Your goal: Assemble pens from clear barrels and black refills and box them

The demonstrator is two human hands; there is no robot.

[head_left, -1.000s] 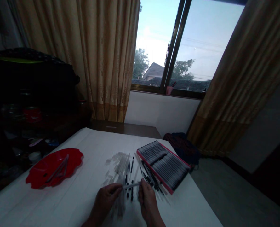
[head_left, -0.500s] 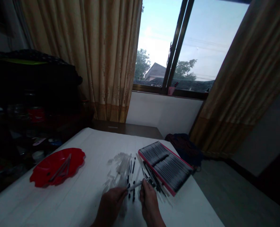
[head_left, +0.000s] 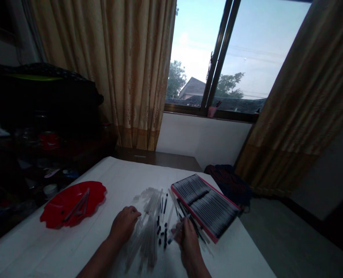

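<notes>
The right hand (head_left: 190, 238) pinches a pen (head_left: 174, 234) between thumb and fingers, above the white table (head_left: 122, 173) and just left of the pink-edged box (head_left: 207, 204) packed with rows of pens. The pen slants, its dark end towards the lower left; its other end is lost among the fingers, and blur hides its details. The left hand (head_left: 124, 224) is near the clear tubes (head_left: 148, 237), fingers curled and bunched; whether they grip anything cannot be told. Its forearm is cut off by the bottom edge. Small black pieces (head_left: 159, 233) lie between the hands, too dim to identify. The right hand partly covers the thin sticks (head_left: 200, 233) beside the box.
</notes>
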